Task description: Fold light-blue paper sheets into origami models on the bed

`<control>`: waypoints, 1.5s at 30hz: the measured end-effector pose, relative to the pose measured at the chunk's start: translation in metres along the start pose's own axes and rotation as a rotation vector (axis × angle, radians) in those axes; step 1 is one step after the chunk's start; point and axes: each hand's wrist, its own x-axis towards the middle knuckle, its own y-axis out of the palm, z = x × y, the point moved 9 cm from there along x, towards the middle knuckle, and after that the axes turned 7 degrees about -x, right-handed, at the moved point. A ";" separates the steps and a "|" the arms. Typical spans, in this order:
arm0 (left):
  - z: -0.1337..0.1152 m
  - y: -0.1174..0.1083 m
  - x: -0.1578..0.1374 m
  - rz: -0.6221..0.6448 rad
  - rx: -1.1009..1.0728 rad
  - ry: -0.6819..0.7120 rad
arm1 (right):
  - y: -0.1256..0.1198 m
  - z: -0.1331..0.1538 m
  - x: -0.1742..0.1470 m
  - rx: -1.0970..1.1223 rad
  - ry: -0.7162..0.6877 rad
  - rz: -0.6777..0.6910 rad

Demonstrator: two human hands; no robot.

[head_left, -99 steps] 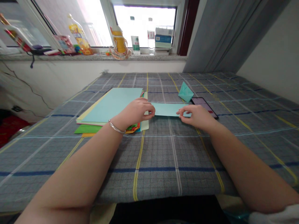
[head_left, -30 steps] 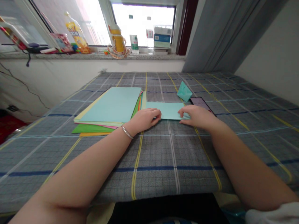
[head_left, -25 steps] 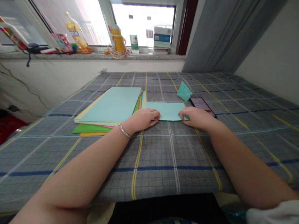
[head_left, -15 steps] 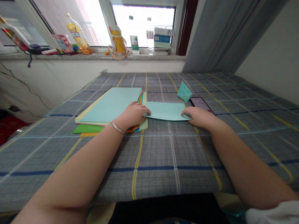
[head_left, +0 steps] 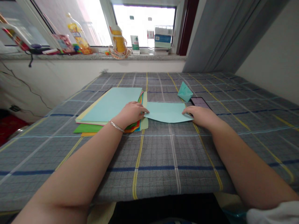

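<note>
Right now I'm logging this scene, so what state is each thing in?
Sheet: held at both sides, near edge bowed
Left hand: pinching the sheet's left side
Right hand: pinching its right side
Stack: lying flat, edges uneven
Teal shape: folded, peaked
Phone: screen up, lit, partly hidden by the right hand
Bracelet: worn on left wrist
Cloth: spread out
Tube: upright
Boxes: stacked
Curtain: hanging

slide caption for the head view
Left hand and right hand hold opposite ends of a pale blue paper near a stack of coloured sheets.
</note>
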 end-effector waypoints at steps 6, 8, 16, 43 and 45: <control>0.003 -0.002 0.001 -0.063 -0.015 -0.028 | -0.009 -0.001 0.000 -0.004 0.040 -0.062; 0.003 -0.002 0.003 -0.069 -0.021 -0.028 | -0.015 0.001 -0.001 0.002 0.038 -0.090; 0.000 -0.016 0.002 -0.163 -0.233 -0.129 | -0.042 0.022 -0.003 0.067 -0.089 -0.236; -0.075 -0.008 0.009 -0.222 -0.847 -0.113 | -0.080 0.056 -0.019 0.339 -0.029 -0.654; -0.079 -0.006 0.009 -0.199 -0.896 -0.088 | -0.080 0.057 -0.021 0.350 -0.010 -0.698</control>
